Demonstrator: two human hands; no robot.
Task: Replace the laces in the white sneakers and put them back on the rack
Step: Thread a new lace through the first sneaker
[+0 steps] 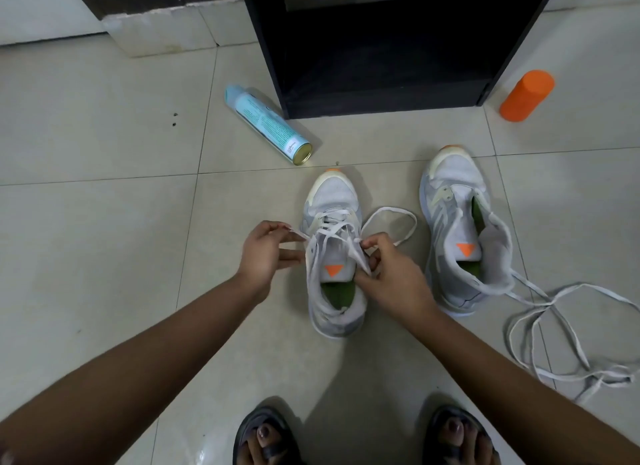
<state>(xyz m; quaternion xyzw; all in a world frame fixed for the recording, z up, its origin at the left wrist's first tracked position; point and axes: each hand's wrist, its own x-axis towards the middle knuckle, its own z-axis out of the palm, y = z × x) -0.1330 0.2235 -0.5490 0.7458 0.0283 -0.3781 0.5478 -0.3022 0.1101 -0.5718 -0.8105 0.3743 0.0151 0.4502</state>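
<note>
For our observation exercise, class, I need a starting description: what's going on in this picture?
A person is lacing one of two white sneakers on a tiled floor. The left grip pinches one end of the lace on the middle sneaker, and the right grip pinches it beside the tongue. The second sneaker stands to the right, with a loose lace on the floor beside it. A spray can lies near a dark cabinet, and an orange bottle stands on its other side.
</note>
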